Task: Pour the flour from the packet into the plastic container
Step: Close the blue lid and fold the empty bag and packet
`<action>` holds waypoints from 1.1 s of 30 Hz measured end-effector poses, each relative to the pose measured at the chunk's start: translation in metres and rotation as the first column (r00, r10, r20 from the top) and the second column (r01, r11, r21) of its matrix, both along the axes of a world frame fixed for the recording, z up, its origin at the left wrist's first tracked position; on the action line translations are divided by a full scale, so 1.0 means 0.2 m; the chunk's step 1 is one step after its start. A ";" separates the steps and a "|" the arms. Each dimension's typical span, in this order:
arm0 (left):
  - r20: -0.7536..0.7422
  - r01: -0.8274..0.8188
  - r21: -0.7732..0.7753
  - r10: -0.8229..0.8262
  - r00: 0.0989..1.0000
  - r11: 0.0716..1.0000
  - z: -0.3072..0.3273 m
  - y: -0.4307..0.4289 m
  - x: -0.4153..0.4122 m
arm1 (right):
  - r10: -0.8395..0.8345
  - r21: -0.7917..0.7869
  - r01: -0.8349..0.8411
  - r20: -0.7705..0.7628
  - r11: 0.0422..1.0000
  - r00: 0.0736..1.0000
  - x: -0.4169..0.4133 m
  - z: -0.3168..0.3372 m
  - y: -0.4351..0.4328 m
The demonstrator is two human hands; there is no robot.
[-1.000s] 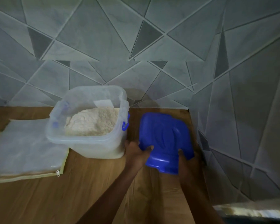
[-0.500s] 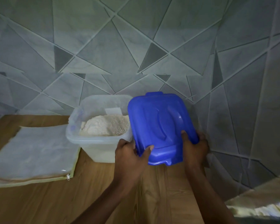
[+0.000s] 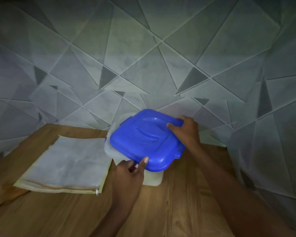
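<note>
A blue lid (image 3: 147, 139) lies over the clear plastic container (image 3: 152, 178), turned askew so the container's rim shows at the left. The flour inside is hidden under the lid. My left hand (image 3: 132, 170) holds the lid's near edge with the thumb on top. My right hand (image 3: 186, 129) grips the lid's far right corner. The flat, empty-looking zip packet (image 3: 65, 161) lies on the table left of the container.
The wooden table (image 3: 178, 211) sits in a corner. Grey tiled walls (image 3: 143, 57) stand close behind the container and along the right side.
Both hands have carried the blue lid from the right of the container up and over it. The flour was visible before and is now covered.
</note>
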State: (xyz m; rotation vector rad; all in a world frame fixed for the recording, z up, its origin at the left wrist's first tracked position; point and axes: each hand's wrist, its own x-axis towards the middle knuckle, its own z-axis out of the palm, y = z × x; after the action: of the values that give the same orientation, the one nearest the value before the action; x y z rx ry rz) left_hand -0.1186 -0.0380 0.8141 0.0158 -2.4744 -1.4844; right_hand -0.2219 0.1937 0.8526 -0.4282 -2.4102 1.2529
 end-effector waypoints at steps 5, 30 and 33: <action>-0.060 -0.045 -0.099 0.039 0.997 0.994 -0.02 -0.02 -0.01 | 0.176 0.110 -0.180 0.042 0.978 0.984 -0.21 0.03 -0.07; 0.080 -0.079 -0.023 0.080 0.994 0.997 0.06 -0.34 -0.60 | 0.160 -0.010 -0.160 0.156 0.987 0.975 -0.28 -0.03 -0.09; 0.206 -0.008 0.087 -0.010 0.979 0.996 0.05 -0.33 -0.66 | 0.143 -0.131 -0.122 0.161 0.984 0.977 -0.24 -0.09 -0.11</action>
State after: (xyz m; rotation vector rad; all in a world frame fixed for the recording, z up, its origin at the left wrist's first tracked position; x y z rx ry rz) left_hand -0.2509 -0.1044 0.8240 0.1940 -2.5648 -1.6673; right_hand -0.2706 0.1708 0.8340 -0.4298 -2.5497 1.4800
